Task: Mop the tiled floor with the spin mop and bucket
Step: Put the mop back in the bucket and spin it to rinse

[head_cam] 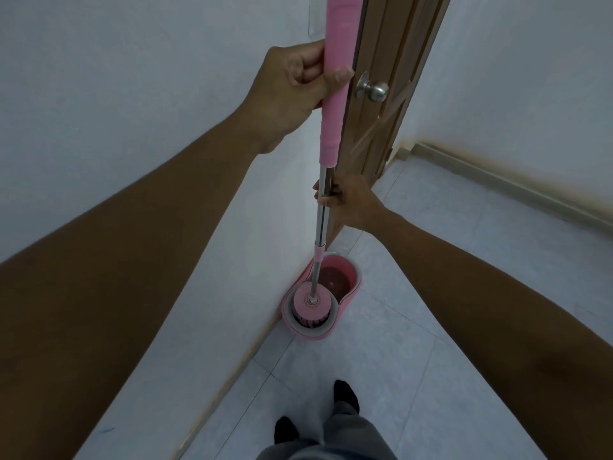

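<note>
The person is standing on the pale tiled floor (414, 343), looking down a spin mop (323, 207) that is rising almost straight up toward the camera. The left hand (292, 88), at about 12 o'clock in the view, is wrapping its fingers (306, 76) tightly around the pink foam grip (335, 94) of the handle, the thumb pressing across the front. The right hand (348, 204), just below the centre, is closing on the bare steel shaft (325, 194) under the grip, fingertips curling around from the right side.

The pink mop head (311, 305) is sitting in the spinner basket at the near end of the pink bucket (350, 302), at about 6 o'clock from the right hand. The far compartment of the bucket is holding dark, murky water (336, 278). The bucket is resting on the floor against the white wall (132, 94), which is running along the 9 o'clock side.

A brown wooden door (391, 94) with a round metal knob (373, 89) is standing at 1 o'clock, just behind the handle. A baseboard (504, 184) is running off toward 3 o'clock. At 6 o'clock, two feet in black socks (345, 396) and grey trouser legs (348, 433) are showing at the bottom edge.
</note>
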Tool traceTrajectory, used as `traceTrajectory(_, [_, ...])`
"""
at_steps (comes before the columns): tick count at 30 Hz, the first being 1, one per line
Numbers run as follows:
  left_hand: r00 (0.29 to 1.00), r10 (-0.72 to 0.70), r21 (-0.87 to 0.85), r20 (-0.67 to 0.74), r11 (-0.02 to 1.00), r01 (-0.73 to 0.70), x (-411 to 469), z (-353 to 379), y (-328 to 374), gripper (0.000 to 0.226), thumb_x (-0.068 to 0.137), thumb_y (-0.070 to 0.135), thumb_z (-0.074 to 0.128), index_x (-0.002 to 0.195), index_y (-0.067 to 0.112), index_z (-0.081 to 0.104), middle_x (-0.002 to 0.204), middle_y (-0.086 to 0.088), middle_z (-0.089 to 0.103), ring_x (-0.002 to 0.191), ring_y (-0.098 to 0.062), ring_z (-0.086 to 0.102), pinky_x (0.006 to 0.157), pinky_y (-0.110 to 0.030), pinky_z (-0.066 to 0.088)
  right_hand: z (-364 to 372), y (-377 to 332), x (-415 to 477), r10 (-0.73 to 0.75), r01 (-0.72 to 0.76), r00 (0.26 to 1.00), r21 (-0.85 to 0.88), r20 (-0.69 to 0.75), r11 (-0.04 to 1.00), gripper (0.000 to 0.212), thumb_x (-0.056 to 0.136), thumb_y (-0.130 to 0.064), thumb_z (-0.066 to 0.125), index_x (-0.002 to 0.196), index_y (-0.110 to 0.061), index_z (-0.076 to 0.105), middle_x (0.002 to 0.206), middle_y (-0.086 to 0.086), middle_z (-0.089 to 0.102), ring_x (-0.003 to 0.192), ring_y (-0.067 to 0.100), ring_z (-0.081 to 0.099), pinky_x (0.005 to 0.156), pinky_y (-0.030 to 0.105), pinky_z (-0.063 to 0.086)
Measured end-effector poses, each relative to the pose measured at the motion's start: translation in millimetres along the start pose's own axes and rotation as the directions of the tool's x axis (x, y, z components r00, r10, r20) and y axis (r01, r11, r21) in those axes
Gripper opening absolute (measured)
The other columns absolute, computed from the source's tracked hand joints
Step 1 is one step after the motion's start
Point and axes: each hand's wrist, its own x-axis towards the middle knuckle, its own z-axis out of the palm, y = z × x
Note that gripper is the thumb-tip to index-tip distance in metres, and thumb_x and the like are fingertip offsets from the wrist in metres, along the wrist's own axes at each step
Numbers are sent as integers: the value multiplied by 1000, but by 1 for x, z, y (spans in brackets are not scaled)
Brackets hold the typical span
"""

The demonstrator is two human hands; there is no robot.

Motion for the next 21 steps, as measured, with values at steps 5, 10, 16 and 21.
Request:
traceTrajectory(5, [996,-88,-25,-4,996,88,-13,7,-20,48,93,15,67,138,3,54,120,-6,69,104,-14,70,87,-27,59,23,15,-11,-21,21,999,-15,48,1000,15,93,-1,56,107,-6,59,95,15,67,88,30,67,77,16,57])
traceTrajectory(10, [976,-214,-67,33,974,215,-43,27,-61,43,88,10,72,129,4,61,110,2,71,93,-2,71,75,-13,53,63,48,-27,169,-173,979,21,111,985,14,93,-6,55,106,-11,58,98,8,66,89,28,66,87,41,58])
traceTrajectory(16, [967,-253,-66,20,965,254,-34,23,-79,46,86,20,75,127,6,59,114,0,72,93,-6,72,75,-14,55,79,50,-21,257,-249,966,139,-39,959,28,90,-29,67,111,-12,61,101,11,71,90,25,70,85,34,58])
traceTrajectory(21, [950,-217,-141,224,957,252,-7,11,-75,35,93,14,66,127,16,58,122,0,69,108,-15,69,81,-24,57,71,61,-8,245,-243,969,231,18,942,11,90,-6,64,100,-2,63,104,26,67,93,38,65,87,32,58])
